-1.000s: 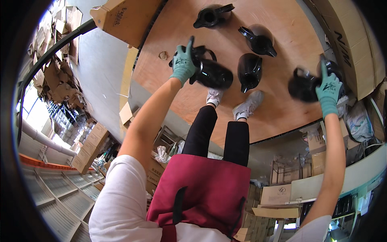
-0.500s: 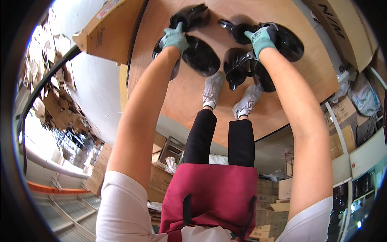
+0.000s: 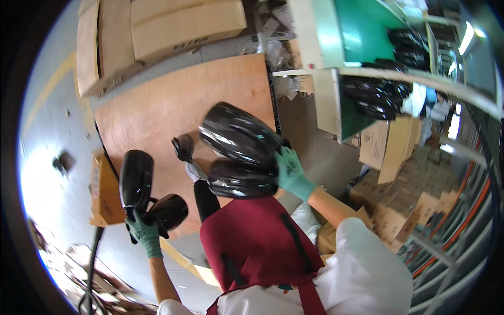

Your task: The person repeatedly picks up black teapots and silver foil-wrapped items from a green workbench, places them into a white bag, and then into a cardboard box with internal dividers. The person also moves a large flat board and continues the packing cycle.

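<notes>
My gloved left hand [image 3: 143,231] is closed at the lower ends of two glossy black jug-like vessels; one longer vessel [image 3: 136,178] points away from me and a shorter one [image 3: 170,210] leans to the right. In front of my apron, my gloved right hand [image 3: 293,172] grips the right ends of more black vessels. The larger upper vessel [image 3: 239,131] lies tilted above a lower vessel [image 3: 244,178]. Motion blur and overlap hide their handles and exactly how my fingers hold them. A small black part [image 3: 182,148] shows over the wooden board [image 3: 152,100], near my shoe.
Cardboard boxes [image 3: 189,26] lie beyond the board. At the right, a bench with a green surface [image 3: 362,31] bears several black vessels [image 3: 375,94]. Stacked cartons [image 3: 399,184] stand beyond my right arm, and a brown box [image 3: 107,189] is beside my left hand.
Both hands have lifted black vessels off the board and drawn them nearer my body. My view has turned right, bringing the green bench into sight.
</notes>
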The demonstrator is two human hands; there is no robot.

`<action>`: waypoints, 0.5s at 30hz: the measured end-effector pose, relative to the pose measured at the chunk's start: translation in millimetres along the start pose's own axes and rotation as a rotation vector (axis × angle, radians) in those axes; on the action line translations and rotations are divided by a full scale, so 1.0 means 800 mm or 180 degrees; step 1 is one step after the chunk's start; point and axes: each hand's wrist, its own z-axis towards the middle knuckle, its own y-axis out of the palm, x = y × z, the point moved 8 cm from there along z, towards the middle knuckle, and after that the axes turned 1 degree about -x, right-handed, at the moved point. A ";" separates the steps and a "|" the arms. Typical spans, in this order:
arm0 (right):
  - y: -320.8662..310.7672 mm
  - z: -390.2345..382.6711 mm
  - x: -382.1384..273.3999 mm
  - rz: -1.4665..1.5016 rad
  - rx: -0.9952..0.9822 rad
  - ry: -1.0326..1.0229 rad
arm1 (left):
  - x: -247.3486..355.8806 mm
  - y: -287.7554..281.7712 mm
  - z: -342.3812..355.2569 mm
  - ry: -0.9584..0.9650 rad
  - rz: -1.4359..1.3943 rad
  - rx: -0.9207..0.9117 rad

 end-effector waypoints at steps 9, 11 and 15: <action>-0.191 -0.210 0.278 0.0354 0.0510 0.1592 | 0.541 -0.197 0.152 0.2427 -0.0075 0.0013; -0.217 -0.198 0.339 -0.0148 0.0308 0.1643 | 0.691 -0.227 0.165 0.2742 0.0143 -0.0066; -0.234 -0.142 0.434 -0.0627 -0.0198 0.1535 | 0.959 -0.224 0.188 0.3828 0.0982 0.0681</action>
